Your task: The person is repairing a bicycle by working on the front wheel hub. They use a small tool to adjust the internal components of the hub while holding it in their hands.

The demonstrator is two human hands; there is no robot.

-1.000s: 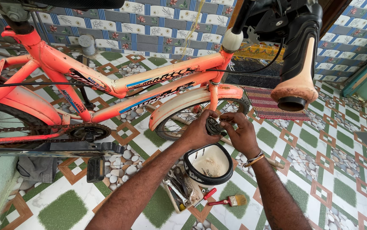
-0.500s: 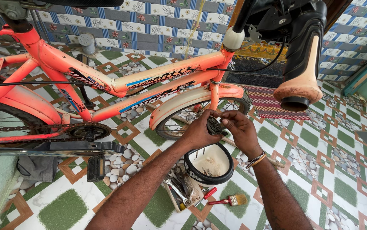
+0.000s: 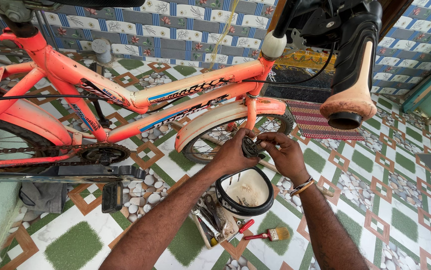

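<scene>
- At the far left, the rear wheel [image 3: 5, 131] of an orange bicycle [image 3: 125, 95] shows under its orange mudguard, with the chain [image 3: 35, 150] running to the chainring [image 3: 103, 152].
- Below the chainring, a black pedal [image 3: 112, 196] hangs over the tiled floor [image 3: 385, 210], and a grey cloth [image 3: 40, 196] lies on the floor just beside it.
- The bicycle frame runs from upper left to the middle, where the front mudguard [image 3: 215, 122] curves over the front wheel [image 3: 215, 142].
- On the floor under the arms, a small open box of tools [image 3: 213, 222] stands just beside a round black container [image 3: 245, 192] with a pale inside.
- The left hand [image 3: 233, 152] is closed around a small dark round part [image 3: 251, 147], which is held in the air in front of the front wheel and above the black container.
- The right hand [image 3: 285, 155] touches the same part from the other side, with its fingers bent on it; bangles [image 3: 303, 187] sit on this wrist.
- A paintbrush with a red handle [image 3: 270, 234] lies on the floor, near the container.
- At upper right, a black handlebar grip [image 3: 355, 75] with a worn pale end hangs close to the camera.
- Behind it, a striped mat [image 3: 315, 122] lies on the floor.
</scene>
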